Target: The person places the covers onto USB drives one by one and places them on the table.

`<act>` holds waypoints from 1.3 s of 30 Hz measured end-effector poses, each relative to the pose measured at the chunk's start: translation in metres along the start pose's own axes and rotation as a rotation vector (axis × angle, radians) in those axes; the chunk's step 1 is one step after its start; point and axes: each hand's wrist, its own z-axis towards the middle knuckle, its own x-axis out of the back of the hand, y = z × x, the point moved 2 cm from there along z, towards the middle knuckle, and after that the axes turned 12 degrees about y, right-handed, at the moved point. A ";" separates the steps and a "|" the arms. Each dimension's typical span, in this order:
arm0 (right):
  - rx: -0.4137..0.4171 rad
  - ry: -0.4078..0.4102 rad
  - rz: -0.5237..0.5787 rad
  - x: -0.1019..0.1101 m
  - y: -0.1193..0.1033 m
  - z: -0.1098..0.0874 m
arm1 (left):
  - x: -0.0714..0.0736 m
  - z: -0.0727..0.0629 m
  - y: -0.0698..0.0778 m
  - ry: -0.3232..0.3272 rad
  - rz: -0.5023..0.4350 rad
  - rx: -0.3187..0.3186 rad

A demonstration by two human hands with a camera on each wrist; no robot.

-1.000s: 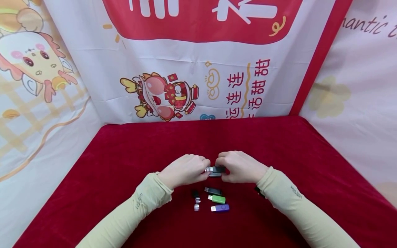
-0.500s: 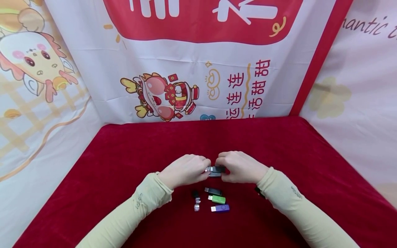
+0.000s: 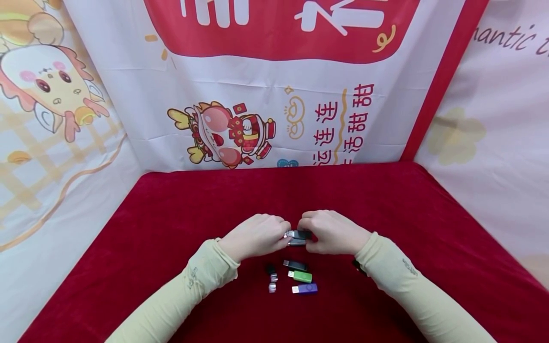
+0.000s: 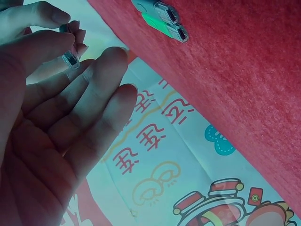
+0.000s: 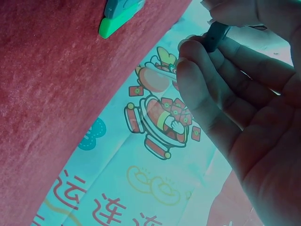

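Note:
In the head view my left hand and right hand face each other over the red cloth. Between them is a black USB stick, its body pinched by the right thumb and fingers; its dark body also shows in the right wrist view. The left thumb and fingers pinch a small clear cap at the plug end. How far cap and plug overlap cannot be told. A grey stick shows just below, partly hidden. In the left wrist view a clear end sits by the thumb.
Nearer on the red cloth lie a black stick, a green stick and a purple stick. Left of them are a black cap and clear caps. A dark object is partly behind the right sleeve.

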 end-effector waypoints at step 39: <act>0.044 -0.046 0.049 0.000 0.002 -0.001 | -0.003 -0.001 0.000 0.039 0.066 -0.048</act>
